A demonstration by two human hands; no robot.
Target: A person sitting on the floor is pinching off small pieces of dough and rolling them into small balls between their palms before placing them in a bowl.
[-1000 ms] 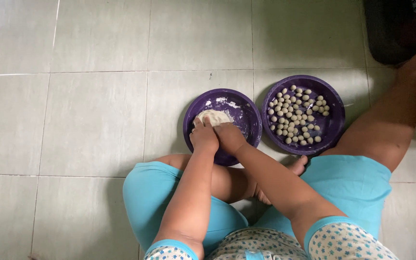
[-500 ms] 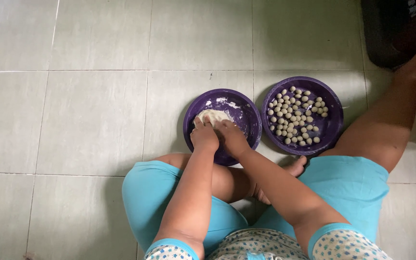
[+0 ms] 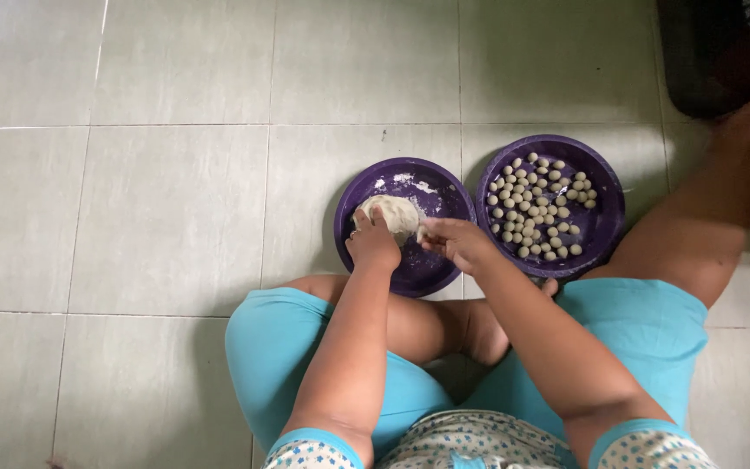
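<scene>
the person is wearing bright turquoise shorts (image 3: pixel 635 334) that are reaching to about the knee, plain and smooth, with no pattern showing. the top (image 3: pixel 470 443) is showing pale cream cloth dotted with small blue flower-like marks, and its short sleeves are ending in turquoise bands. the left hand (image 3: pixel 373 246), right hand (image 3: pixel 457 243), forearms and lower legs are going bare.

head view, straight down, floor (image 3: pixel 175 200) near

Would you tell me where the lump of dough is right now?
In the head view, the dough lump sits in the left purple bowl, under the left hand.
</scene>
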